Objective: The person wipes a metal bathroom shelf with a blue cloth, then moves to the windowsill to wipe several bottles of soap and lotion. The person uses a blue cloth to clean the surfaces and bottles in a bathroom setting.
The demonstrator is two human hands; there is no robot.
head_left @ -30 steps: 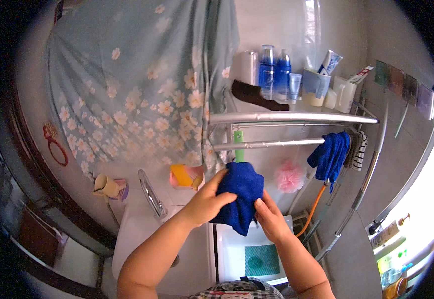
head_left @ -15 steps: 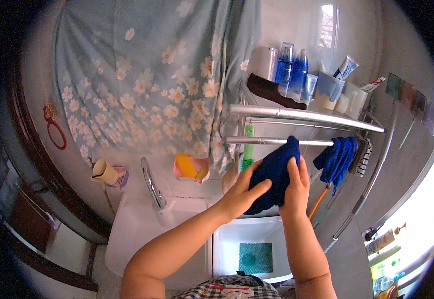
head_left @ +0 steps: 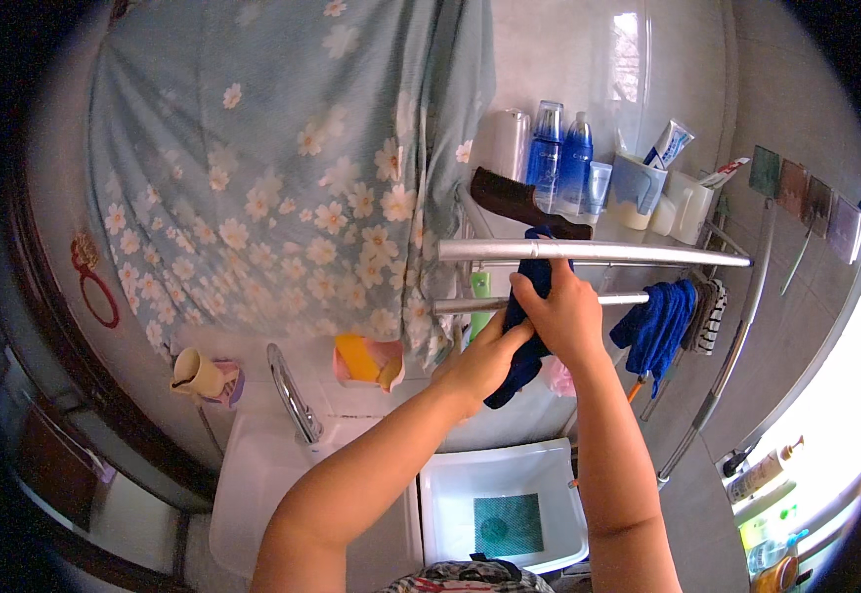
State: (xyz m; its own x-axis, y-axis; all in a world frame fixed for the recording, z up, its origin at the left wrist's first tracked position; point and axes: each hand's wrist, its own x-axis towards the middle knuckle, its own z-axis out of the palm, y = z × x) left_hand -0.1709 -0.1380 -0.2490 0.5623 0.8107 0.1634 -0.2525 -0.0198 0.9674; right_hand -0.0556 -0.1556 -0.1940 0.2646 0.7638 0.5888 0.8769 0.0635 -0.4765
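A dark blue cloth (head_left: 521,380), folded into a narrow strip, is between my two hands at the metal towel rack. Its top end shows just above the upper rail (head_left: 628,253), and its body covers part of the lower rail (head_left: 618,298). My right hand (head_left: 566,314) grips the upper part, fingers close to the upper rail. Lower down, my left hand (head_left: 482,368) is closed on the cloth's left side, its fingertips near the right hand. Whether the cloth hangs over a rail is hidden by my hands. A second blue cloth (head_left: 660,321) hangs at the right of the lower rail.
Above the rack, a shelf holds a brown comb (head_left: 524,203), blue bottles (head_left: 546,158) and a cup (head_left: 638,188) with toothpaste. Below are a white sink (head_left: 253,484) with a faucet (head_left: 294,393) and a white basin (head_left: 440,504). A floral curtain (head_left: 282,128) hangs at left.
Both hands have raised the blue cloth to the rack's rails, and it now looks narrower. My right hand has moved up over its upper part. The view has shifted slightly.
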